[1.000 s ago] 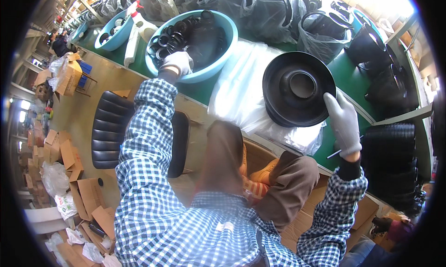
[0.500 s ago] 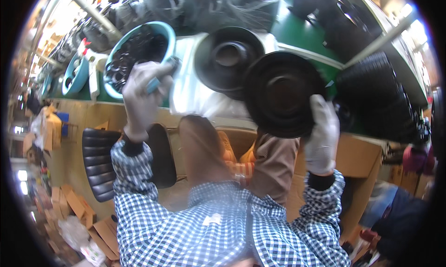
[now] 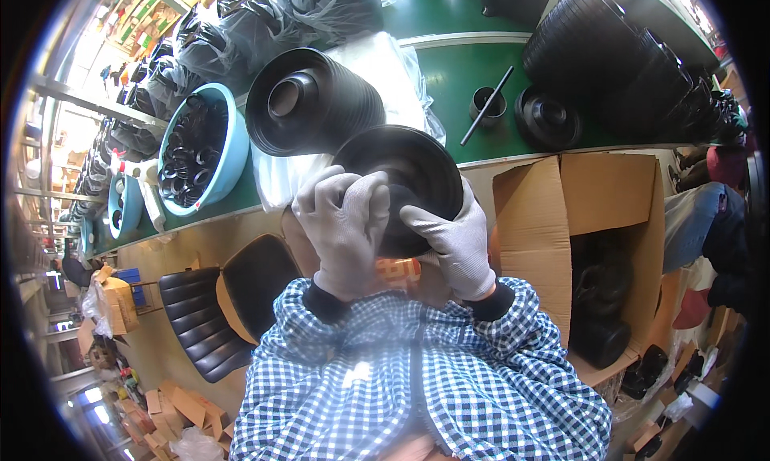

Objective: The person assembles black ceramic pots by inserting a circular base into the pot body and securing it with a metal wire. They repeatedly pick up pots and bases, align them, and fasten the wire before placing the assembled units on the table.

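In front of my body I hold a round black dish-shaped part (image 3: 417, 154) with a raised rim and a recessed middle. My right hand (image 3: 455, 240), in a pale grey glove, grips its lower right edge, thumb over the face. My left hand (image 3: 345, 224), gloved alike, is closed with its fingers curled over the part's left side. What those fingers hold, if anything, is hidden. Just behind, to the left, a stack of similar black round parts (image 3: 345, 88) lies tilted on white plastic sheeting (image 3: 277, 176).
A blue basin (image 3: 233, 152) full of small black rings stands at left. On the green table (image 3: 449, 72) are a black cup (image 3: 487, 105) with a rod across it and more black stacks (image 3: 577, 36). An open cardboard box (image 3: 529, 228) is at right, a black chair (image 3: 204, 320) at left.
My hands have come together at the black part, which moved left and nearer. The blue-handled tool in my left hand no longer shows. The view has shifted rightward.
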Demonstrator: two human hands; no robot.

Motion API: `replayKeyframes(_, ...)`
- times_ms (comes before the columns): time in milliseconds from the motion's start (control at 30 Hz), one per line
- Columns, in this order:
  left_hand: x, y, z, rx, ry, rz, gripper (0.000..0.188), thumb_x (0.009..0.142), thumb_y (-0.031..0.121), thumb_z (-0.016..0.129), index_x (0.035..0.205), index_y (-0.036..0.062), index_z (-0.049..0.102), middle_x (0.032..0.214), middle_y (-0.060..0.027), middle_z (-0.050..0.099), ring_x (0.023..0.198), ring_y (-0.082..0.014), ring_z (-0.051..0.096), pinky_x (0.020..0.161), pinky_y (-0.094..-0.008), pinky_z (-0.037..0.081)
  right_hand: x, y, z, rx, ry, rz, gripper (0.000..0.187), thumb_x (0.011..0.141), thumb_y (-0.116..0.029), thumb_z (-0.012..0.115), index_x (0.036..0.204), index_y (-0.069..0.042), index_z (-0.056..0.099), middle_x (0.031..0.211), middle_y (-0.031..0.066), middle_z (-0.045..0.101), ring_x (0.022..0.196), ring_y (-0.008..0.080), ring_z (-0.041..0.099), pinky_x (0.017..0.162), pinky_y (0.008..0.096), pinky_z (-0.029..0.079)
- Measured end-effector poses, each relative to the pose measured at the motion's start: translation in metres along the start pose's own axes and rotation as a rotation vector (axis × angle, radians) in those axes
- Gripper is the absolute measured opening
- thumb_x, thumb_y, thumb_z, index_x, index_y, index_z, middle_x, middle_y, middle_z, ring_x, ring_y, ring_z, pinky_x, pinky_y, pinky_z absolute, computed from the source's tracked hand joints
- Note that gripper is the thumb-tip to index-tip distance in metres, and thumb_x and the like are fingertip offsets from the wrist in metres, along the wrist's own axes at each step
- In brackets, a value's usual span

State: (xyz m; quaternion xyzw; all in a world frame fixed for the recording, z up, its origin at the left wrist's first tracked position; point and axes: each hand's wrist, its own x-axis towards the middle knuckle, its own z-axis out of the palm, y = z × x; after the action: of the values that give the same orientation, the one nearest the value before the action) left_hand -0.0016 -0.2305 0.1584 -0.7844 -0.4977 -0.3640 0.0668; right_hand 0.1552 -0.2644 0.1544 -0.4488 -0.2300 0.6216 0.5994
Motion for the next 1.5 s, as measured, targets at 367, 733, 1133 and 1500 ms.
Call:
replayKeyframes(367, 0.004, -0.032, -0.007, -0.95, -0.462, -0.522, 0.1, 0.086, 0.018, 0.09, 0.167, -0.0021, 0.035, 0.156, -0.0204, 0.053, 0.142, -0.0305, 0.056, 0.123, -0.0425, 0.043, -0.006, 0.0, -0.008, -0.112, 0.089, -0.064, 0.059, 0.088, 0.005, 0.085, 0.142, 0.002, 0.062, 0.132, 0.0103, 0.073, 0.12, 0.0189, 0.07, 0.106, 0.0335, 0.057)
replayKeyframes(733, -0.007, -0.003, 0.044, -0.801, -0.433, -0.325, 0.1, 0.084, 0.02, 0.093, 0.163, -0.0064, 0.037, 0.15, -0.0264, 0.059, 0.138, -0.0329, 0.062, 0.115, -0.0424, 0.05, 0.021, -0.004, -0.074, -0.385, 0.232, -0.178, 0.077, 0.083, 0.0, 0.09, 0.15, 0.002, 0.053, 0.132, 0.0133, 0.07, 0.119, 0.0215, 0.07, 0.109, 0.0357, 0.055)
replayKeyframes(1133, -0.073, -0.169, -0.03, -0.138, 0.203, -0.173, 0.046, 0.096, -0.008, 0.065, 0.142, -0.0019, 0.063, 0.139, -0.0188, 0.068, 0.125, -0.0287, 0.069, 0.106, -0.0386, 0.056, 0.195, -0.082, -0.295, -1.579, 1.066, -0.316, 0.086, 0.089, -0.062, 0.082, 0.136, 0.008, 0.067, 0.127, 0.0298, 0.074, 0.115, 0.0464, 0.072, 0.101, 0.0538, 0.058)
replayKeyframes(1500, -0.042, -0.413, -0.056, 0.422, 0.075, -0.559, 0.033, 0.092, 0.023, 0.074, 0.121, 0.0108, 0.08, 0.123, -0.0107, 0.077, 0.12, -0.0331, 0.068, 0.107, -0.0452, 0.052, 0.23, -0.095, -0.316, -1.644, 1.0, -0.188, 0.052, 0.1, -0.013, 0.048, 0.15, -0.003, 0.062, 0.145, 0.0304, 0.064, 0.134, 0.047, 0.061, 0.114, 0.0523, 0.049)
